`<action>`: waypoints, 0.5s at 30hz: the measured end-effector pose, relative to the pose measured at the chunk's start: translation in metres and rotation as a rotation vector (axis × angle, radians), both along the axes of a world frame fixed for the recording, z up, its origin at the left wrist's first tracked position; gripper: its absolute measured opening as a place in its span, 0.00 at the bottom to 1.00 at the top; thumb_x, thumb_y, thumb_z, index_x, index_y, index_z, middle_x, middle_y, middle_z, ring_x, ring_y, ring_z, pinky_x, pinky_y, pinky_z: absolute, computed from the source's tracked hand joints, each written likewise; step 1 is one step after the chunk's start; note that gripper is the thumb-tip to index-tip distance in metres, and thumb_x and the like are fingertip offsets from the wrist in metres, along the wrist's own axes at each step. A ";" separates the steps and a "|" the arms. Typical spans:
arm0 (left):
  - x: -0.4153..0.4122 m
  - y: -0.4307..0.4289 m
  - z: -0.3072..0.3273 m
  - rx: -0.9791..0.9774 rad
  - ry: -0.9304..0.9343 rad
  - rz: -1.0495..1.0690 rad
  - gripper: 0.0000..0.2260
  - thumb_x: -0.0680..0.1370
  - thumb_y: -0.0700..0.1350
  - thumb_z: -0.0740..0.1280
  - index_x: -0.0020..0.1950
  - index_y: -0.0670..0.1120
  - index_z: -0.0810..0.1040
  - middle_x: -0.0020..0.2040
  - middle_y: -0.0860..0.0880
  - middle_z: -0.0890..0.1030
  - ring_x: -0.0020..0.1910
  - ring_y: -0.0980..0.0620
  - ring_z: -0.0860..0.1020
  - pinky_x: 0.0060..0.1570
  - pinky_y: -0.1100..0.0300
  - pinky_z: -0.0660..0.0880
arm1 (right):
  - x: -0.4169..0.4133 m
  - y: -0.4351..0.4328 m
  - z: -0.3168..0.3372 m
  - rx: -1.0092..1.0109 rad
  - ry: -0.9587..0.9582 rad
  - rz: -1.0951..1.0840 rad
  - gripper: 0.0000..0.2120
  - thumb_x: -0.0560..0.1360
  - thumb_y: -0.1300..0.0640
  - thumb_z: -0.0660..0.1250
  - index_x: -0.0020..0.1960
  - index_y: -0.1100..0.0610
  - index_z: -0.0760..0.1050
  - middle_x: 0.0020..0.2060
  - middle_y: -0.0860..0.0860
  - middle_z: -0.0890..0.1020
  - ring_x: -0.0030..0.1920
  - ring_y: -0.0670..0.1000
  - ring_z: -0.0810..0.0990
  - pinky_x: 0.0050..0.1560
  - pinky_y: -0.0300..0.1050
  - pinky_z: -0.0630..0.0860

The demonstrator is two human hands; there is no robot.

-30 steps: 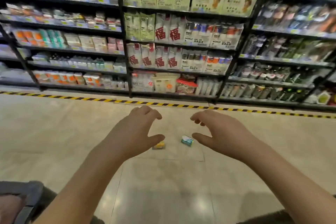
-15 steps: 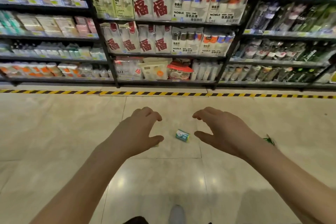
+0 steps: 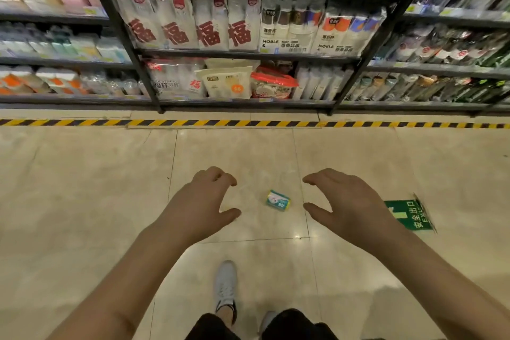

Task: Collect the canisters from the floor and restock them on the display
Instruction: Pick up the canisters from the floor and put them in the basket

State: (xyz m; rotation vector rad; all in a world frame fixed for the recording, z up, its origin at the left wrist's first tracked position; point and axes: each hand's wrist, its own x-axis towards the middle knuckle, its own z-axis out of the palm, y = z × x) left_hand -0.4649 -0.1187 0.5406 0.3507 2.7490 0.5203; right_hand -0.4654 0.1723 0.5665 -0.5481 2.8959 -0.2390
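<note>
1. Clearly, the left grip (image 3: 201, 204) has hold of nothing. Its fingers are loosely curled downward and the thumb is spread wide, above the floor (image 3: 82, 201).
2. The right grip (image 3: 350, 207) mirrors it, with fingers loosely bent, the thumb apart and nothing in it.
3. One canister (image 3: 278, 199) lies on its side on the floor between the two grips. It is at 3 o'clock from the left one and 9 o'clock from the right one, a little nearer the right thumb, and touches neither. It is teal and white with yellow ends.
4. Counted: two grips and one canister in view.
5. At 3 o'clock from the right grip, one green exit sticker (image 3: 411, 215) lies on the floor, partly hidden by the wrist.
6. At 6 o'clock, one pale grey shoe (image 3: 226, 287) shows in full, with the toe of a second just beside it.
7. At 12 o'clock, one black-and-yellow tape line (image 3: 248, 123) crosses the floor. Behind it stand the display shelves (image 3: 248, 54), filled with packs too blurred to count.
</note>
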 end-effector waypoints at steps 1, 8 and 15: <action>-0.010 -0.002 -0.014 0.001 -0.024 0.001 0.27 0.77 0.60 0.69 0.74 0.54 0.68 0.70 0.56 0.68 0.68 0.54 0.67 0.56 0.59 0.75 | -0.009 0.001 -0.015 -0.003 -0.004 -0.004 0.23 0.72 0.48 0.76 0.65 0.52 0.77 0.55 0.48 0.82 0.46 0.53 0.82 0.45 0.49 0.79; -0.063 0.002 -0.135 -0.006 -0.171 0.023 0.26 0.77 0.59 0.70 0.73 0.54 0.69 0.68 0.54 0.68 0.67 0.53 0.69 0.57 0.56 0.75 | -0.081 0.017 -0.123 0.025 -0.066 -0.035 0.23 0.71 0.46 0.76 0.64 0.51 0.78 0.54 0.46 0.81 0.41 0.51 0.81 0.43 0.44 0.73; -0.095 0.025 -0.316 0.000 -0.230 0.062 0.25 0.76 0.57 0.71 0.70 0.52 0.70 0.66 0.53 0.69 0.64 0.50 0.70 0.55 0.57 0.74 | -0.136 0.040 -0.294 0.035 -0.079 0.002 0.25 0.68 0.50 0.79 0.62 0.55 0.79 0.53 0.50 0.83 0.41 0.56 0.83 0.40 0.46 0.77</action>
